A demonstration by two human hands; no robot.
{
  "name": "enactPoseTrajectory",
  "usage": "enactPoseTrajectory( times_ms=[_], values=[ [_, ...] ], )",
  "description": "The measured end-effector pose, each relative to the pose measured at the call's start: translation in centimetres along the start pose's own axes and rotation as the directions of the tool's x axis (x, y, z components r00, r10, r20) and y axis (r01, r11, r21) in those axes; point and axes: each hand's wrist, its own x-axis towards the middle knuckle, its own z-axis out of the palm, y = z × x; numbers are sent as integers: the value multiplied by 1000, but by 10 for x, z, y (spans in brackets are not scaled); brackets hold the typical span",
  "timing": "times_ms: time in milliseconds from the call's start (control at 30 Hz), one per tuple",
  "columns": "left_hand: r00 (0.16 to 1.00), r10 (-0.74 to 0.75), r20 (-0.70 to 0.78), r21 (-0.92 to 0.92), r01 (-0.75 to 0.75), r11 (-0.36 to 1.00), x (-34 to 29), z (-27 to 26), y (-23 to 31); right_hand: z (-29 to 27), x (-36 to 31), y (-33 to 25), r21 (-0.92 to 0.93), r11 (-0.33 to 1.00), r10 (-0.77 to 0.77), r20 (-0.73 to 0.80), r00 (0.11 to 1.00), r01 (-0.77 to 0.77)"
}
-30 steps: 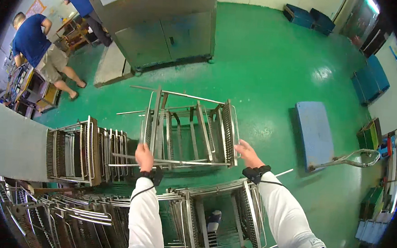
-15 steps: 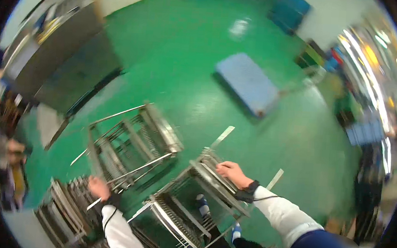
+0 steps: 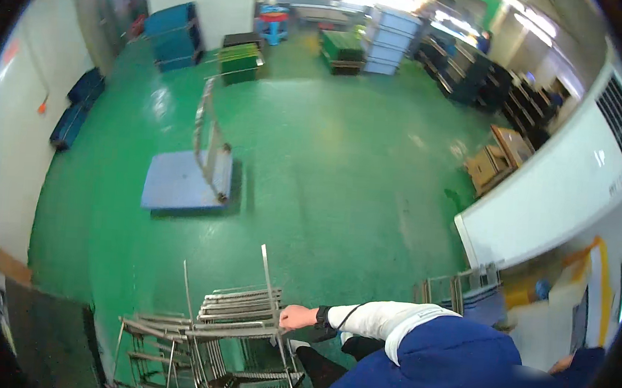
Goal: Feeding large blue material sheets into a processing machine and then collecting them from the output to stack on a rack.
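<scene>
My right hand [image 3: 298,318] reaches in from the right, a black band and thin cable at its wrist. Its fingers are curled closed at the side edge of a silvery metal rack [image 3: 233,330] with rows of slots and thin upright bars. A second metal frame rack [image 3: 144,355] stands close against its left side. Both racks are partly cut off by the lower edge of the picture. My left hand does not show.
A blue platform trolley [image 3: 182,181] with an upright handle stands ahead on the green floor. Stacked crates [image 3: 174,37] line the far wall. To the right are a large white cabinet [image 3: 542,188], cardboard boxes [image 3: 487,169] and another metal rack [image 3: 463,287]. A dark panel [image 3: 48,341] is at lower left.
The view has swung right, so the trolley and racks lie further left in it. My left hand has gone out of view. My right hand is still at the rack.
</scene>
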Motion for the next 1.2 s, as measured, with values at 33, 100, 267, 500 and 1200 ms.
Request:
enactPoseTrajectory(
  times_ms=[33, 100, 267, 500, 1200],
  values=[
    [997, 71, 22, -67, -69, 995, -17, 4, 18, -10, -17, 12, -95, 995, -20, -30, 999, 17],
    [977, 134, 165, -154, -109, 982, -55, 6, 83, -32, -51, 48, -167, 981, -125, -177, 976, 96],
    [833, 265, 485, -247, -160, 956, -124, 52, 193, -114, -149, 137, -226, 964, 48, -378, 925, -142],
    [231, 404, 885, -425, 47, 904, -300, 85, 385, -171, -341, 277, 292, 714, 610, -705, 361, -636],
    [-618, 185, 764, -562, -496, 662, -449, 217, 497, 161, -409, 258, 580, 502, 838, -511, 194, -642]
  ],
)
